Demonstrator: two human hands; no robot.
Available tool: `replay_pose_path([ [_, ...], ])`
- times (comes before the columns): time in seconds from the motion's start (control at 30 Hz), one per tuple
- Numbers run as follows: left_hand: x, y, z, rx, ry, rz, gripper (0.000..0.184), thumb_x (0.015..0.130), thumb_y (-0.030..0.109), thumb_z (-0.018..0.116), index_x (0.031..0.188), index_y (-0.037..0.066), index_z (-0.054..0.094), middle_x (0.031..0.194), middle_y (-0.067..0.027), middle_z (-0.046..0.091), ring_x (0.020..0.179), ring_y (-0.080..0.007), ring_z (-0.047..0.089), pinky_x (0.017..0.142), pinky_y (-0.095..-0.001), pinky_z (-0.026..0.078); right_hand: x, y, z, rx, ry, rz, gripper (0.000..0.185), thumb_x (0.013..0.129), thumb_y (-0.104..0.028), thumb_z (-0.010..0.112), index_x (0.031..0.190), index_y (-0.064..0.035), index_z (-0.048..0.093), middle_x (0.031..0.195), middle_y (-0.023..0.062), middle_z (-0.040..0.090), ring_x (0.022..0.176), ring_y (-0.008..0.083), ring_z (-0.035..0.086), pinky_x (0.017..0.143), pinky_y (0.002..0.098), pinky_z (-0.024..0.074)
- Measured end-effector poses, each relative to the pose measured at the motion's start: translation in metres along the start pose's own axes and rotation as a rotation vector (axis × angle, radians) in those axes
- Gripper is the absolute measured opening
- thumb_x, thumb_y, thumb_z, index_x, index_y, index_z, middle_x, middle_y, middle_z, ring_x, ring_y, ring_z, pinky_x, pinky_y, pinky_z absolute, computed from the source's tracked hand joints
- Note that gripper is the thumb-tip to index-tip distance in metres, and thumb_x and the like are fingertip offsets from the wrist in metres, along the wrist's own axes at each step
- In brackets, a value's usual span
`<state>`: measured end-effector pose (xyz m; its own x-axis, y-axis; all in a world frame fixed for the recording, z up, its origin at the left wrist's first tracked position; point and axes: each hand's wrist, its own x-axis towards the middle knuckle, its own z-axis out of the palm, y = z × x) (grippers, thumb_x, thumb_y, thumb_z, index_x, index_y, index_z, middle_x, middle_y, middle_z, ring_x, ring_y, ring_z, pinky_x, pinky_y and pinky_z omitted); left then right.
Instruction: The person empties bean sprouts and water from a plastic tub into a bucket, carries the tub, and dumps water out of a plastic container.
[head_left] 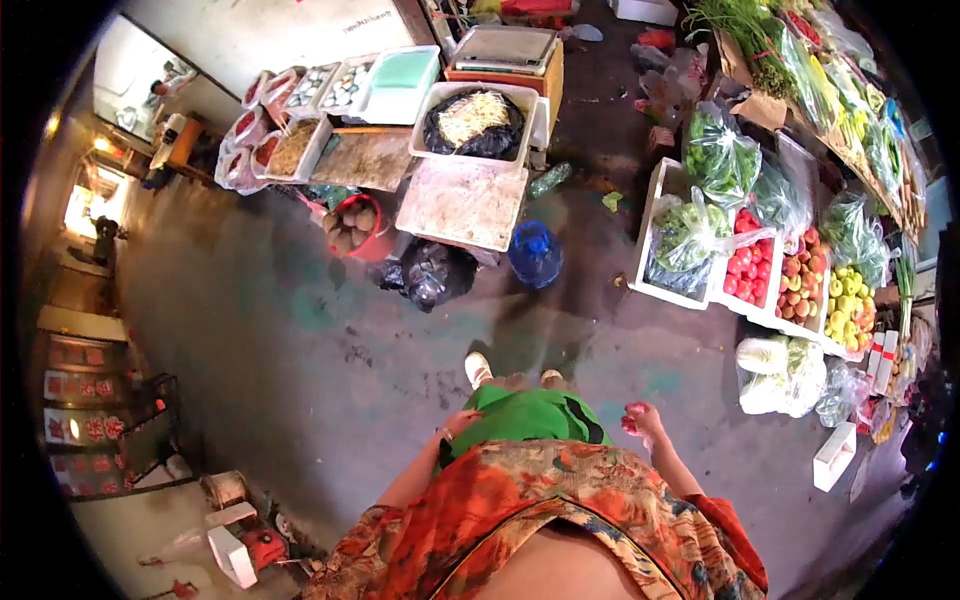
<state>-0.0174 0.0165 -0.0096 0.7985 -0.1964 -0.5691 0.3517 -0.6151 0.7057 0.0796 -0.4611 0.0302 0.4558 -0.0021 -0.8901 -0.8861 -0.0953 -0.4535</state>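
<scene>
My left hand (460, 422) hangs beside my green lower garment (525, 415), its fingers loosely extended, with nothing visible in them. On the other side, my right hand (647, 424) is closed on a small crumpled red-pink thing (633, 418); its kind cannot be made out. Both arms hang down beside my patterned orange top. Neither hand touches any of the goods around me.
Ahead stand a white tray of bean sprouts (474, 118), a red bucket (356, 228), a black bag (438, 275) and a blue bag (535, 254). Boxes of tomatoes (748, 268), apples (801, 277) and bagged greens (722, 155) line the right. Concrete floor (300, 360) lies between.
</scene>
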Motion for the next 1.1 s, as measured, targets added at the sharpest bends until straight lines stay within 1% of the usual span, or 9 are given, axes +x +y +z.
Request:
replay_pose_path([
  [0.23,-0.001,0.005,-0.004,0.102,-0.018,0.008,0.025,0.086,0.023,0.05,0.107,0.012,0.06,0.086,-0.0117,0.063,0.073,-0.0179,0.059,0.067,-0.0306,0.047,0.028,0.018,-0.012,0.218,-0.083,0.008,0.014,0.082,-0.013,0.053,0.094,-0.0064,0.055,0.07,0.0081,0.061,0.053,0.0155,0.058,0.044,0.0271,0.0446],
  [0.3,-0.001,-0.006,0.002,-0.737,-0.064,-0.175,0.025,0.087,0.024,0.049,0.106,0.012,0.06,0.088,-0.0109,0.063,0.075,-0.0174,0.059,0.069,-0.0302,0.046,0.025,0.01,-0.011,0.082,-0.073,-0.026,0.014,0.082,-0.013,0.052,0.094,-0.0064,0.055,0.07,0.0081,0.061,0.054,0.0157,0.059,0.044,0.0274,0.0448],
  [0.37,0.031,-0.097,0.045,0.049,-0.039,0.031,0.028,0.088,0.029,0.047,0.107,0.012,0.059,0.091,-0.011,0.063,0.081,-0.0187,0.06,0.071,-0.0307,0.046,0.016,0.001,-0.007,-0.054,-0.053,-0.049,0.014,0.082,-0.012,0.052,0.094,-0.0064,0.055,0.071,0.008,0.062,0.055,0.0158,0.059,0.045,0.0277,0.045],
  [0.47,0.041,-0.124,0.054,-0.336,-0.115,0.061,0.031,0.088,0.033,0.047,0.108,0.013,0.059,0.095,-0.0113,0.063,0.086,-0.0217,0.06,0.072,-0.0318,0.046,0.022,0.001,-0.009,0.246,-0.149,0.075,0.017,0.081,-0.01,0.051,0.097,-0.0074,0.056,0.072,0.0075,0.062,0.056,0.0168,0.06,0.047,0.0285,0.046],
  [0.6,0.027,-0.078,0.03,0.102,-0.036,-0.05,0.033,0.087,0.034,0.048,0.11,0.014,0.058,0.099,-0.0128,0.062,0.088,-0.0241,0.06,0.075,-0.0313,0.046,0.029,0.004,-0.009,0.081,-0.121,-0.003,0.015,0.081,-0.011,0.052,0.095,-0.0091,0.056,0.073,0.0066,0.063,0.058,0.0166,0.061,0.048,0.0291,0.0469],
  [0.83,0.037,-0.085,0.034,-0.086,-0.028,-0.075,0.033,0.086,0.034,0.048,0.109,0.012,0.059,0.101,-0.013,0.061,0.089,-0.0262,0.06,0.075,-0.0322,0.046,0.005,-0.014,0.005,-0.04,-0.012,0.0,0.013,0.083,-0.014,0.053,0.094,-0.0085,0.056,0.072,0.0068,0.063,0.057,0.0166,0.06,0.048,0.0292,0.0471],
  [0.93,0.041,-0.091,0.037,0.017,0.013,0.094,0.031,0.087,0.032,0.047,0.105,0.011,0.06,0.098,-0.0119,0.063,0.088,-0.0262,0.06,0.075,-0.0328,0.047,-0.001,-0.013,0.006,0.011,0.043,-0.022,0.008,0.08,-0.007,0.052,0.087,-0.0049,0.055,0.062,0.0056,0.053,0.049,0.0166,0.055,0.038,0.0268,0.0394],
  [1.03,0.011,-0.015,0.006,-0.222,0.054,0.072,0.031,0.086,0.032,0.047,0.105,0.012,0.06,0.098,-0.0119,0.063,0.088,-0.0273,0.06,0.076,-0.0337,0.047,0.01,-0.01,-0.002,0.044,-0.044,-0.013,0.008,0.079,-0.005,0.052,0.087,-0.0047,0.055,0.063,0.0058,0.053,0.049,0.0163,0.054,0.038,0.0272,0.0398],
  [1.1,0.014,0.007,0.001,-0.035,0.027,-0.045,0.032,0.086,0.034,0.047,0.106,0.013,0.06,0.099,-0.0115,0.062,0.089,-0.0278,0.06,0.077,-0.0347,0.046,0.041,0.016,-0.02,-0.062,-0.132,-0.146,0.013,0.082,-0.011,0.05,0.09,-0.0041,0.056,0.08,0.0105,0.062,0.064,0.0211,0.06,0.052,0.0305,0.0473],
])
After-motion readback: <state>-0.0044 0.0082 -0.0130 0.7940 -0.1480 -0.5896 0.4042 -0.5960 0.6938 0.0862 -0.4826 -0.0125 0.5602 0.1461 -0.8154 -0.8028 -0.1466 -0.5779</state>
